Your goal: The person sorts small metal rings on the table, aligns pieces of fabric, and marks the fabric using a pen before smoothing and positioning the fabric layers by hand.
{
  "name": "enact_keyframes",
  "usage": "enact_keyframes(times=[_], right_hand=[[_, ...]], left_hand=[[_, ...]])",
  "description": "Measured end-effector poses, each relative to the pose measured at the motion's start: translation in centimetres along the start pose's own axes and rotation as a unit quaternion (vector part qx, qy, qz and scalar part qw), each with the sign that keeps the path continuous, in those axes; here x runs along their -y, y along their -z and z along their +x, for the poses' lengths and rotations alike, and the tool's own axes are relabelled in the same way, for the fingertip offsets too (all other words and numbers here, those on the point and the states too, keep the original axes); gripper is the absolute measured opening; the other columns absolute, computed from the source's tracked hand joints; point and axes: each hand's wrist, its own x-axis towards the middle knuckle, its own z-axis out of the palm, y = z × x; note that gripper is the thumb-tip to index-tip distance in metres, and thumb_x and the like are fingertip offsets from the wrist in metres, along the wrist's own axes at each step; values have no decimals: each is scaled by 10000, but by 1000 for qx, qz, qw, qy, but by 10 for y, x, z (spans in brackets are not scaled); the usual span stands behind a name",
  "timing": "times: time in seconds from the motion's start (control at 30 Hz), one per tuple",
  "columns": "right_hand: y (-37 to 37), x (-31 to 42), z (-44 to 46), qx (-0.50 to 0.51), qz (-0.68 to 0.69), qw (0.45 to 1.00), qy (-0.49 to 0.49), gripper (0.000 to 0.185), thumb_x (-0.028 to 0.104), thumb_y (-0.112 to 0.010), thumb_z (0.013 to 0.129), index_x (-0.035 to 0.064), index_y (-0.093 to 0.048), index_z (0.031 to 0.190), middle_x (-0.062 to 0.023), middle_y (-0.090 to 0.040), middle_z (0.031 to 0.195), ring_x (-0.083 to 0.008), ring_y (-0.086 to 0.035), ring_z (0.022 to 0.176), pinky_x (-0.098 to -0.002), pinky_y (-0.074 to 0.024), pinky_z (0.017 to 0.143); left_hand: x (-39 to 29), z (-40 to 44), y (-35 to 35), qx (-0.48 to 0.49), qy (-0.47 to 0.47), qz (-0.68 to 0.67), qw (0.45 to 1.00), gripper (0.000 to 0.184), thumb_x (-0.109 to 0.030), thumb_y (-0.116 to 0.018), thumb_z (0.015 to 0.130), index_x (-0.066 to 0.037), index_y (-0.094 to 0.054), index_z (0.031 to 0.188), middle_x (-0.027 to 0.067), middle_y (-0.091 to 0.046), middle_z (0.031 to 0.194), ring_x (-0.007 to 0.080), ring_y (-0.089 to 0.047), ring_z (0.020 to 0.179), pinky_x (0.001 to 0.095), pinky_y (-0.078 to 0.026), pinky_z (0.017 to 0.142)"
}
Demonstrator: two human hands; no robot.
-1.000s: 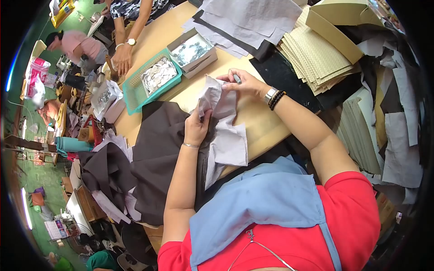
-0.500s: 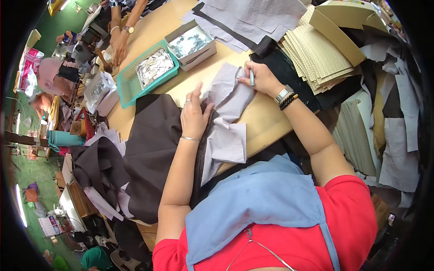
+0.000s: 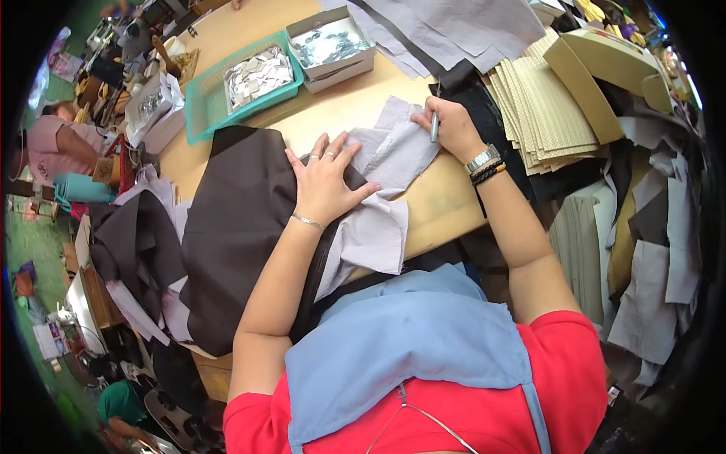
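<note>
Blue apron: lower centre of the frame, nearest the camera, over a red shirt.
Dark cloth: a broad, smooth piece left of centre, running down past the table edge.
Left hand: palm down near the centre, fingers spread wide and grasping nothing; it rests on the dark cloth, its thumb reaching over the grey cloth.
Grey cloth's place: just right of centre, between both hands; creased, its long axis running from upper middle down toward the apron.
Right hand: fingers curled closely round a slim tool, held steeply upright. The hand is at the cloth's upper right edge, so the cloth lies to its left and below; whether the fingertips also pinch it cannot be told.
Nearer hand: the left, overlapping the cloth's left side.
Teal basket: upper left of centre, holding pale pieces.
Cardboard box: beside it, holding small shiny pieces.
Writing: no brand or label is readable.
</note>
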Motion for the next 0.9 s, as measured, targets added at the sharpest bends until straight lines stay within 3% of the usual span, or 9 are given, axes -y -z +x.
enact_keyframes(times=[0.1, 0.2, 0.27, 0.33, 0.47, 0.63, 0.67, 0.73, 0.9], right_hand=[[-9, -1, -1, -26, -71, 997, -3, 302, 273, -754, 831, 51, -558, 775, -153, -588, 681, -322, -582, 625, -394, -456, 575], [-12, -7, -5, -105, 9, 994, 3, 323, 357, -668, 912, 44, -601, 865, -123, -613, 758, -259, -602, 673, -371, -465, 602], [-13, -10, -3, -188, 245, 951, 32, 418, 440, -530, 989, 41, -649, 1014, -54, -624, 828, -165, -602, 737, -319, -478, 645], [0, 0, -13, -151, 326, 933, -33, 533, 477, -418, 1024, 9, -649, 1133, -13, -612, 911, -102, -578, 815, -262, -480, 710], [-2, 44, -18, -124, 369, 917, -86, 348, 247, -545, 1006, -25, -618, 1210, -70, -649, 1017, -116, -625, 874, -244, -503, 772], [-13, 48, -28, -64, 366, 928, -33, 241, 69, -554, 980, -21, -626, 1191, -97, -618, 1169, -151, -652, 960, -267, -535, 806], [-15, 52, -30, -71, 346, 935, -11, 233, 58, -562, 972, -22, -629, 1181, -99, -607, 1195, -150, -652, 965, -263, -536, 807], [-21, 46, -36, -34, 418, 902, -97, 179, 50, -595, 955, -14, -639, 1117, -74, -663, 1068, -130, -641, 985, -236, -533, 810], [-30, 46, -43, -8, 457, 888, -60, 118, 26, -633, 928, 2, -610, 1042, -65, -673, 1020, -97, -638, 912, -232, -522, 809]], left_hand=[[-4, 2, 1, 17, -1, -34, 999, 602, -600, -700, 742, -276, -639, 1246, 53, -492, 1442, 340, -348, 1392, 779, -100, 1031], [-5, 6, -7, 11, 30, -34, 999, 485, -564, -672, 791, -307, -670, 1202, 55, -483, 1450, 362, -338, 1395, 787, -95, 1023], [-8, 5, -12, -33, 11, 6, 999, 404, -515, -659, 820, -295, -699, 1156, 61, -472, 1451, 354, -341, 1393, 791, -103, 1018], [-14, 7, -6, -52, -24, 11, 998, 349, -427, -679, 809, -268, -710, 1118, 57, -492, 1420, 327, -362, 1380, 788, -125, 1015], [-22, 7, -27, -69, -99, 5, 993, 291, -239, -690, 754, -220, -706, 1044, -4, -594, 1192, 228, -499, 1202, 687, -231, 1059], [-24, 8, -28, -39, -37, -55, 997, 399, -393, -656, 829, -231, -654, 1194, 22, -543, 1337, 257, -432, 1312, 776, -159, 1024], [-20, 11, -28, 10, -17, -52, 998, 475, -511, -622, 843, -278, -632, 1257, 34, -462, 1457, 306, -358, 1387, 810, -109, 1004], [-21, 13, -17, 46, 19, -50, 998, 519, -565, -630, 816, -340, -614, 1284, 35, -410, 1509, 348, -304, 1419, 812, -89, 1009], [-24, 14, -12, 59, 53, -54, 995, 575, -607, -691, 737, -395, -620, 1266, 62, -361, 1537, 369, -250, 1439, 809, -73, 1017]])
